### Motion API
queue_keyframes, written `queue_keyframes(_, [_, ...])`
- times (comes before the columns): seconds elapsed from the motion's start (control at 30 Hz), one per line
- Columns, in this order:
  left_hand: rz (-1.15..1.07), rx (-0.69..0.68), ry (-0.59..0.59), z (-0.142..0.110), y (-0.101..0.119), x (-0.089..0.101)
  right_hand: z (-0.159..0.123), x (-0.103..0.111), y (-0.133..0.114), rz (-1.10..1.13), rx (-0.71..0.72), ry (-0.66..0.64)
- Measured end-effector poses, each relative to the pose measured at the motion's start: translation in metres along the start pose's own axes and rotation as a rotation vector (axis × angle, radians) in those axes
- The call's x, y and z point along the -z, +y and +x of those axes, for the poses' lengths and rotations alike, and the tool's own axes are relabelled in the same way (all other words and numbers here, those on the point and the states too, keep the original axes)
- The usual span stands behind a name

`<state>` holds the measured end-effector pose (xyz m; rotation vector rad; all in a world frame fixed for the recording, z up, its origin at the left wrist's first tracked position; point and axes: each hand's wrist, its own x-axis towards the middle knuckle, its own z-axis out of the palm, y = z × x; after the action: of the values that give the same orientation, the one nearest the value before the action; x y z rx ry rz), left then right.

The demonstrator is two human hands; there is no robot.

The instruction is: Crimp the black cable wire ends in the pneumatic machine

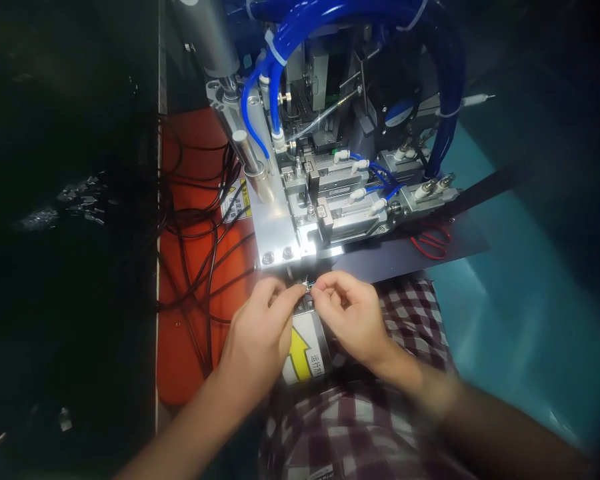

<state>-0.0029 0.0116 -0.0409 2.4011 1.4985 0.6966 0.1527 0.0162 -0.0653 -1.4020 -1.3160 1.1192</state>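
Note:
At the front edge of the machine, my left hand point(260, 327) and my right hand point(353, 313) meet fingertip to fingertip. Both are closed in a pinch around a small shiny part with thin pale strands point(307, 287); its exact kind is too small to make out. The thumb and forefinger of each hand press on it from opposite sides. Just below the fingertips is a metal block bearing a white label with a yellow arrow point(300, 353), partly covered by my left hand.
Ahead stands a machine with a bright metal plate point(275, 233), small cylinders and blue air tubes point(325, 17). Dark cables point(200, 253) lie tangled over an orange-red surface point(175, 360) at left. Farther left, small shiny pieces point(85, 197) lie on a dark surface. A red cord point(433, 241) rests at right.

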Motion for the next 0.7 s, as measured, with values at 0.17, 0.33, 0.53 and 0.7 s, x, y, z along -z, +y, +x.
queue_keyframes(0.17, [-0.004, 0.001, -0.006, -0.0001, -0.0008, 0.0002, 0.0033, 0.0013, 0.0023, -0.018, 0.005, -0.020])
queue_keyframes(0.33, [0.003, -0.006, -0.006, 0.0012, -0.0009, 0.0004, 0.0049, 0.0018, 0.0027, 0.025, -0.062, -0.048])
queue_keyframes(0.53, [-0.035, -0.005, -0.020, -0.0011, -0.0012, 0.0016, 0.0060, 0.0017, 0.0031, 0.041, -0.092, -0.076])
queue_keyframes(0.7, [-0.084, 0.018, -0.010, -0.0007, -0.0007, 0.0025, 0.0064, 0.0025, 0.0051, 0.122, -0.150, -0.096])
